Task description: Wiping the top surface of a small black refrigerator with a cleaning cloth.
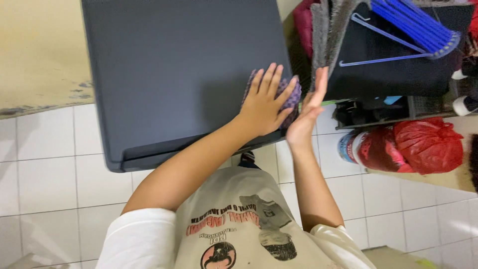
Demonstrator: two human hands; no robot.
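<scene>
A large dark grey flat-topped surface (169, 69), like a cabinet or appliance lid, fills the upper middle of the head view. My left hand (266, 102) lies flat on its right part, fingers spread, pressing a purple patterned cloth (293, 94) against the top. My right hand (309, 112) is held upright with fingers straight, its palm against the right edge of the surface beside the cloth. It holds nothing that I can see.
To the right a dark rack (398, 69) holds a blue broom head (418, 25), a blue hanger (383, 47) and grey cloth. Below it lie a red plastic bag (428, 144) and a round tin (351, 147). White floor tiles (50, 169) surround me.
</scene>
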